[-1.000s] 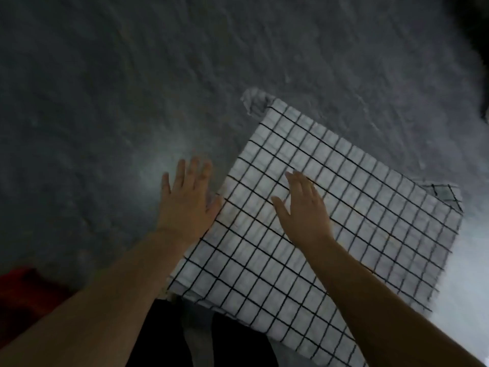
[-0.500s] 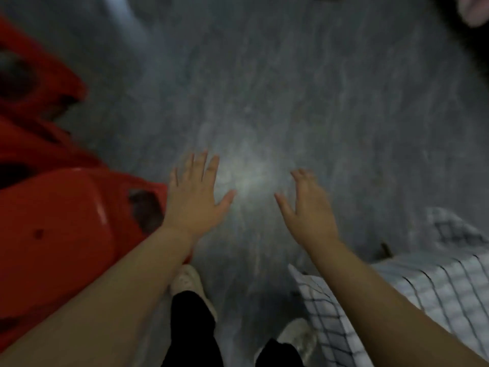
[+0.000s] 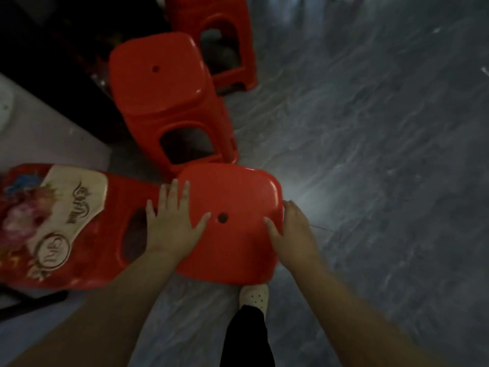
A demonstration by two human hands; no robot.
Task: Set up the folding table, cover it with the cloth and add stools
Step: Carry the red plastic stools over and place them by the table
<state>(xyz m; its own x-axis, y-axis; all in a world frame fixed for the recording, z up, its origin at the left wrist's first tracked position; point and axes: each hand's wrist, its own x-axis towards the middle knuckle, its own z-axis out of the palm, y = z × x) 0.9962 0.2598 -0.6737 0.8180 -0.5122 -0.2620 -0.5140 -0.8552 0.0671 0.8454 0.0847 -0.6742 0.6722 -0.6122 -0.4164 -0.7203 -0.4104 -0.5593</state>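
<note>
A red plastic stool (image 3: 232, 250) with a small hole in its seat stands right below me on the grey floor. My left hand (image 3: 172, 226) lies flat on the seat's left edge, fingers straight and apart, thumb near the hole. My right hand (image 3: 291, 231) is at the seat's right edge, thumb on top and fingers curled down over the rim. A second red stool (image 3: 158, 83) stands just behind it, and a third red stool (image 3: 225, 41) further back. The table and the checked cloth are out of view.
A red stool with a flowered, lettered seat (image 3: 53, 221) sits at my left, touching the near stool. A white block (image 3: 45, 128) and a dark recess lie at the far left. My white shoe (image 3: 255, 295) is under the near stool. Open grey floor (image 3: 383, 181) stretches to the right.
My view swung left, away from the checked cloth, to the red stools. Both hands, in mid-air half a second ago, now rest on the nearest stool's seat.
</note>
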